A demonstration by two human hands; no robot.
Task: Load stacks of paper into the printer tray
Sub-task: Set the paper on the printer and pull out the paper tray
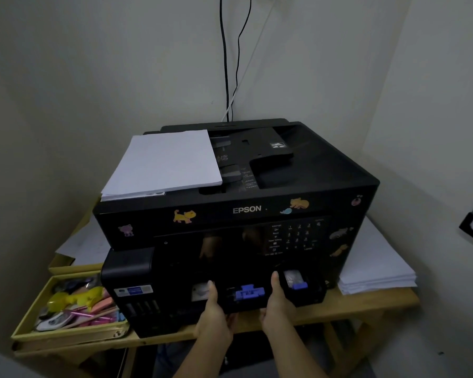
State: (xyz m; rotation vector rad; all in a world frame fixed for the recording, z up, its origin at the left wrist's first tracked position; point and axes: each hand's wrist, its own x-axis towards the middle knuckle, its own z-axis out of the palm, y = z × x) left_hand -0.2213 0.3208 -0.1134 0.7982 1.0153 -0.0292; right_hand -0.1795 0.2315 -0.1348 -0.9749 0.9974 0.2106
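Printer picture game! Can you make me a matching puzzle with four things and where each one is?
Things:
1. paper stack
2. yellow cat sticker
3. yellow drawer
4. blue slider

Places:
A. between the two hands, in the tray
B. on top of the printer
C. left of the printer, full of small things
D. on the printer's front, left of the word EPSON

Pairs: 1-B, 2-D, 3-C, 4-A
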